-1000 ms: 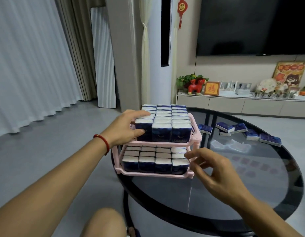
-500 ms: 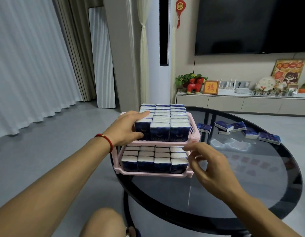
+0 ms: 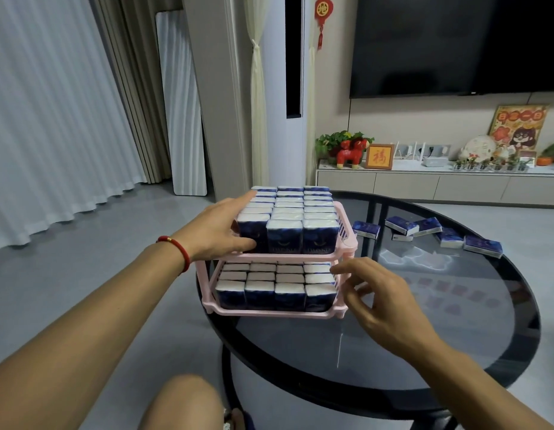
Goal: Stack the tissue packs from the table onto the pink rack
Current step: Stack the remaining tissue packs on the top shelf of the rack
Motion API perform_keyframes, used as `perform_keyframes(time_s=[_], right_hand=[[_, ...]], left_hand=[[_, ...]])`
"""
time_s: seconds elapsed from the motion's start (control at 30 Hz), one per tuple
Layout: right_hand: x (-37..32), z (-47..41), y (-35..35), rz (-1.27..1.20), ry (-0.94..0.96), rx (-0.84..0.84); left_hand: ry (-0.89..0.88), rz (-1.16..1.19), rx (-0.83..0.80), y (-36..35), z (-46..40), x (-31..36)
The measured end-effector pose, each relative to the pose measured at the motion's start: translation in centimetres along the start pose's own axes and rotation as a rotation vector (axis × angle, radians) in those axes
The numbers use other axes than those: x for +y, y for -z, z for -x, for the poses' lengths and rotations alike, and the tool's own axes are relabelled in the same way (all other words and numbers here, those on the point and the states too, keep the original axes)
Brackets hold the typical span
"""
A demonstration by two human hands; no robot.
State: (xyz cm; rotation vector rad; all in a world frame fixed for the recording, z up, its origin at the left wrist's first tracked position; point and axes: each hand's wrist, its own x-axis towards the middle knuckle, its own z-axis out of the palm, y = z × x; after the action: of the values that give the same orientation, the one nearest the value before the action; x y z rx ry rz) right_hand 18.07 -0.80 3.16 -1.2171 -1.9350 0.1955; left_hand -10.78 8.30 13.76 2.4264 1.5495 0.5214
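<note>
barely anything shifted: left hand (image 3: 218, 226) still presses the blue-and-white tissue packs (image 3: 288, 218) on the pink plastic rack (image 3: 347, 243); right hand (image 3: 379, 297) hovers loose, empty; loose packs (image 3: 483, 245) wait at 2 o'clock on the round glass counter (image 3: 455, 321)

The left hand (image 3: 218, 226) covered the left side of the upper tissue packs (image 3: 288, 218), so the contact of its fingers (image 3: 238, 201) there stayed unseen. The lower tissue packs (image 3: 275, 282) ran back under the pink rack (image 3: 347, 243), rear rows lost in shadow. The right hand (image 3: 381, 302) masked the rack's lower-right corner. Print on the pack fronts was too small to read. The counter (image 3: 455, 321) was cut off at the bottom edge of the frame.
</note>
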Motion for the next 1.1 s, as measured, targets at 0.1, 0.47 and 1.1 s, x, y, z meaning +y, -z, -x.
perform_keyframes(time_s=[0.1,0.47,1.1], right_hand=[[0.5,0.3,0.7,0.032,-0.036,0.001],[13.6,2.8,5.7,0.205,-0.656,0.133],[32.3,-5.6,10.6,0.518,-1.017,0.009]], left_hand=[[0.053,-0.147,0.071,1.1,1.9,1.1],[-0.578,0.185,0.183,-17.8,4.1,13.7],[-0.453,-0.093,0.085,-29.9,-5.4,14.8]])
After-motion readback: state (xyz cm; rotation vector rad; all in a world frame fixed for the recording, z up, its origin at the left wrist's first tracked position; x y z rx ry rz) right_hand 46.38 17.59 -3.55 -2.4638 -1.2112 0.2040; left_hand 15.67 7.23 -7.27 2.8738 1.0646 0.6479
